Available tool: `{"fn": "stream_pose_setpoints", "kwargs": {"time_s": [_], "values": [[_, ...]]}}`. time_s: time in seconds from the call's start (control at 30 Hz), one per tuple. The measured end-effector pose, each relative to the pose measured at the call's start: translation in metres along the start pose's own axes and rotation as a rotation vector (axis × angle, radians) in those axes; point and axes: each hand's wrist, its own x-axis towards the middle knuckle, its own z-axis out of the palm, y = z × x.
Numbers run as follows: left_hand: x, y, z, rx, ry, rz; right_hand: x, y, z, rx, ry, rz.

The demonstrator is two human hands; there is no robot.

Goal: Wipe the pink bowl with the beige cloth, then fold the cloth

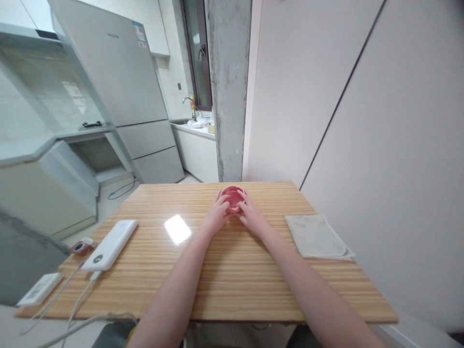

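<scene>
Both arms reach forward over the wooden tabletop (217, 270). A small round red container (232, 197) stands near the far edge of the tabletop, roughly at its middle, close in front of the grey concrete pillar (229, 87).

The left hand (217, 213) is against the container's left side, its fingers (220, 198) curled around it and touching. The right hand (251, 215) is against the right side, its fingers (242, 197) likewise wrapped on the container. Both hands grasp the container between them; it appears to rest on the tabletop, though the contact beneath it is hidden by the hands. Whether the container bears a lid cannot be told.

To the right, well apart from the hands, a folded pale cloth (316, 237) lies flat near the wall-side edge. To the left, a white power bank (110, 244) lies at an angle with a cable (78, 302) running off the near edge. Just beside it, at the left edge, sits a small red and white device (82, 247). A flat white box (40, 288) lies at the near left corner.

A bright light reflection (177, 228) shows on the tabletop left of the left hand. A refrigerator (123, 82) stands beyond on the left.
</scene>
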Motion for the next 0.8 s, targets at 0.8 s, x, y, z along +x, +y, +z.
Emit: {"fn": "stream_pose_setpoints", "kwargs": {"time_s": [0.8], "values": [[-0.088,-0.105,-0.105,0.455,0.256,-0.889,-0.005,0.012,-0.038,-0.552,-0.079,0.617]]}}
